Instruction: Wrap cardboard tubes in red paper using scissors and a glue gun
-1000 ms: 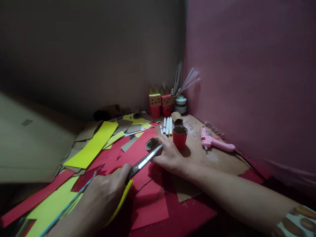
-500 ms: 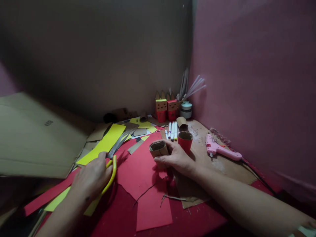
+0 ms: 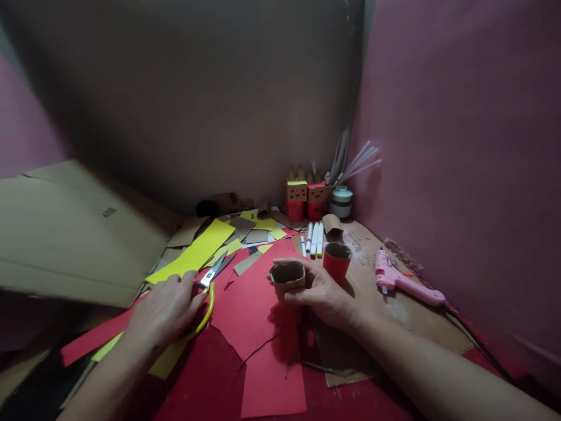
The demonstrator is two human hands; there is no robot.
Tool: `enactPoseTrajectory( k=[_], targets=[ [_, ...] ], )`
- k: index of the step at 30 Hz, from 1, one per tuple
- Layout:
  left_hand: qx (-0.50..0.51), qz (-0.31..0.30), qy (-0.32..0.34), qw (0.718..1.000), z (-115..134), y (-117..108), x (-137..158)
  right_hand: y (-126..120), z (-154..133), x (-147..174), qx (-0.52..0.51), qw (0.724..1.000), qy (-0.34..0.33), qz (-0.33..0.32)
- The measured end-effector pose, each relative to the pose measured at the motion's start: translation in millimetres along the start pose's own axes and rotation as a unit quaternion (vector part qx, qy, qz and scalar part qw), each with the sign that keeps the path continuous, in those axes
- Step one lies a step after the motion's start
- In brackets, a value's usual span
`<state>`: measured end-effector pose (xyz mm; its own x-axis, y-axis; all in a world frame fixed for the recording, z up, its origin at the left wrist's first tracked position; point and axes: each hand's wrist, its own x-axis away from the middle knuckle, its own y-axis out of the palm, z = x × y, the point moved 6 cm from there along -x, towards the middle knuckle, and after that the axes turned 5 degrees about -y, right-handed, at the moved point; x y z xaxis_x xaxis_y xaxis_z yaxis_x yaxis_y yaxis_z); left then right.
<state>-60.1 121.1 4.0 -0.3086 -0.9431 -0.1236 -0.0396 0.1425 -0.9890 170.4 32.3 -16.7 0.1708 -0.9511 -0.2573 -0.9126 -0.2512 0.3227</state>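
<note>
My right hand [image 3: 322, 292] grips a short brown cardboard tube [image 3: 288, 282], its open top facing up, above a red paper sheet [image 3: 245, 304]. The fingers wrap behind the tube and the thumb presses on its near side. At the left, my left hand [image 3: 170, 301] is closed over a handle of yellow-handled scissors [image 3: 211, 298]. Their blades are slightly apart and point away, beside a yellow paper strip [image 3: 195, 251]. Part of the handles is hidden under the hand. A red paper-covered tube [image 3: 336, 268] stands just beyond my right hand.
A pink glue gun [image 3: 405, 280] with a black cord lies on a cardboard sheet [image 3: 368, 333] at right. Several markers [image 3: 314, 238] lie behind the tubes. Two box-headed figures [image 3: 297, 199] and a lidded jar [image 3: 340, 202] stand at the back. A cardboard box [image 3: 79, 234] is at left.
My left hand has lowered the scissors and their blades show more openly. My right hand has tipped the tube slightly, so more of its inside shows. The view has shifted a little left.
</note>
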Motion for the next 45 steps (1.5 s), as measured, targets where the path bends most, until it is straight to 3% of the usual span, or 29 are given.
enactPoseTrajectory(
  k=[3,11,15,21,24,28,32,35,39,45],
  targets=[
    [-0.010,0.070,0.014,0.997,6.9,-11.1,3.1,0.0,-0.9,2.4,0.013,1.000,0.004,0.003],
    [0.203,0.158,0.105,0.961,39.8,-8.9,16.9,1.6,0.7,2.1,-0.057,0.997,0.047,0.004],
    [0.245,0.105,0.095,0.959,50.7,-6.1,20.3,-0.6,-2.4,2.7,-0.014,0.998,0.051,0.016],
    [0.334,-0.102,-0.008,0.937,60.9,12.1,17.8,-6.4,-12.9,5.5,0.093,0.989,0.053,0.107],
    [0.312,-0.106,-0.014,0.944,69.0,10.8,19.0,-6.9,-19.8,14.2,0.092,0.986,0.067,0.120],
    [0.287,-0.108,0.047,0.950,93.2,3.8,36.2,-12.6,-25.2,36.3,0.073,0.990,0.061,0.102],
    [0.155,-0.067,0.108,0.980,120.5,1.6,66.2,-29.9,-27.0,62.3,0.111,0.982,0.041,0.145],
    [0.085,-0.034,0.146,0.985,134.1,4.2,81.4,-39.1,-32.2,73.9,0.142,0.976,0.010,0.164],
    [0.062,-0.020,0.151,0.986,132.7,8.9,82.1,-46.3,-41.3,79.9,0.200,0.960,-0.033,0.195],
    [0.017,0.013,0.134,0.991,113.3,12.8,74.0,-44.2,-38.5,79.7,0.276,0.942,-0.017,0.189]
  ],
)
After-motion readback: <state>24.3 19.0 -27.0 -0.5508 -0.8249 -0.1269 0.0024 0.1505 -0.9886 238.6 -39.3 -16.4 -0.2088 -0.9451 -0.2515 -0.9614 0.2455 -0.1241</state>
